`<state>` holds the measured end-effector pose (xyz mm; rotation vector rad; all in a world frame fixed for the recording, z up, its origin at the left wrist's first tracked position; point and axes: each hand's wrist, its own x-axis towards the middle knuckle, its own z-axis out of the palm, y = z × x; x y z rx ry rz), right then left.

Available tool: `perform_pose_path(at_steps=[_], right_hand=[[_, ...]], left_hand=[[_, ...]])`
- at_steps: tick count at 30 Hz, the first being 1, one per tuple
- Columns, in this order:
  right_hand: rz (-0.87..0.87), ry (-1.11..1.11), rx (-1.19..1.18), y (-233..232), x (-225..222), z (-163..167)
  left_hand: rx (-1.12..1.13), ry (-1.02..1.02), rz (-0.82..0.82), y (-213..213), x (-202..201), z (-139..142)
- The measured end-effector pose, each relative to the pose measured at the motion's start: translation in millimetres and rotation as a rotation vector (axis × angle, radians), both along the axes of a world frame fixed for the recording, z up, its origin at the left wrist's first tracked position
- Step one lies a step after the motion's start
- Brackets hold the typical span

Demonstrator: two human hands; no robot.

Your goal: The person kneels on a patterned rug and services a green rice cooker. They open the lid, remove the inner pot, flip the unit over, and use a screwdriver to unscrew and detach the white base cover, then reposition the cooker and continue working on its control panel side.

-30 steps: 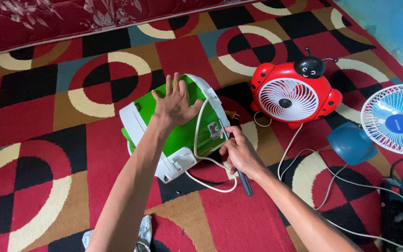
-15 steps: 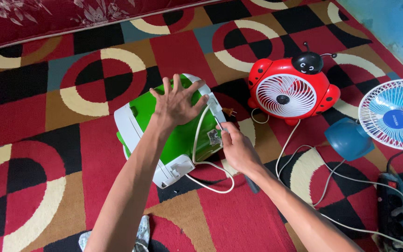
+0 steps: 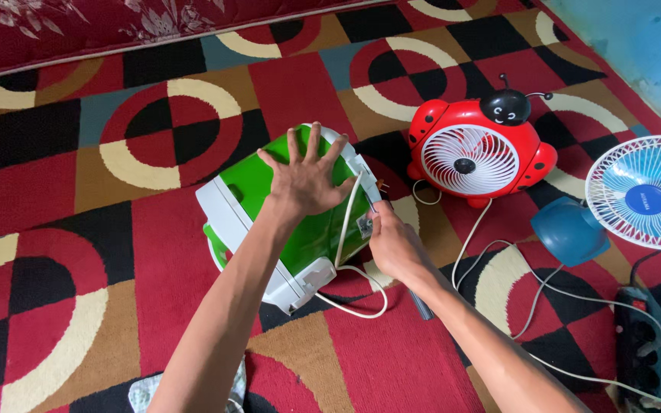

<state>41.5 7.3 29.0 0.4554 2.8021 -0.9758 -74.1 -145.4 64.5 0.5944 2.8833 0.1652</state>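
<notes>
A green and white appliance (image 3: 250, 191) lies tilted on a patterned carpet, its green side up. My left hand (image 3: 305, 174) presses flat on that green face with fingers spread. My right hand (image 3: 396, 246) is closed around a thin tool (image 3: 421, 306) whose dark handle end pokes out below the palm; its tip meets the appliance's right edge. A white cord (image 3: 353, 302) loops from the appliance across the carpet.
A red ladybird-shaped fan (image 3: 477, 157) stands just right of the appliance. A blue and white desk fan (image 3: 640, 195) is at the far right, with a power strip (image 3: 638, 336) and white cables (image 3: 499, 268) below it. A dark red mattress edge (image 3: 116, 34) runs along the top.
My right hand has shifted slightly up along the appliance's right edge. The left hand stays flat on the green face. The camera view has drifted a little.
</notes>
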Motion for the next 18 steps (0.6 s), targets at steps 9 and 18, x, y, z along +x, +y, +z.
perform_pose_path(at_steps=[9,18], right_hand=[[-0.031,-0.072,0.072,1,-22,17],[0.028,-0.061,0.204,5,-52,27]], left_hand=[[0.001,-0.033,0.083,4,2,7],[0.05,0.013,0.191,15,-8,1]])
